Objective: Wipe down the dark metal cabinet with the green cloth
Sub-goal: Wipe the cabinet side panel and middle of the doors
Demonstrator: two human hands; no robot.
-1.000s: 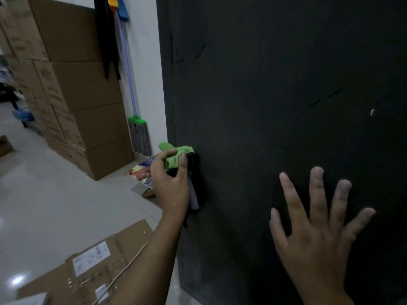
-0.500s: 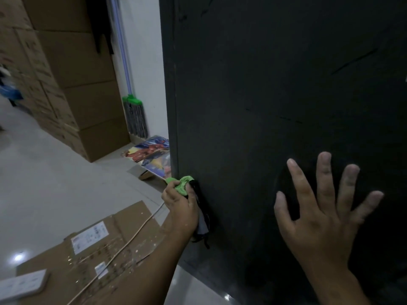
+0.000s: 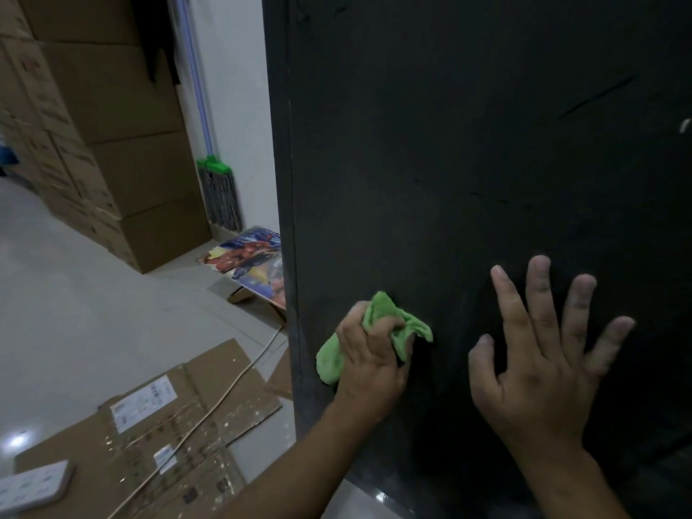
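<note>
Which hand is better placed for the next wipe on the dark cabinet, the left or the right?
The left hand. It grips the green cloth, bunched against the cabinet face near its left edge. The right hand holds nothing; its fingers are spread open.

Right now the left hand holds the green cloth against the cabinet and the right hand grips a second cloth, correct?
No. The head view shows the right hand holding nothing, fingers spread open at the cabinet face. The left hand does hold the green cloth against the cabinet.
</note>
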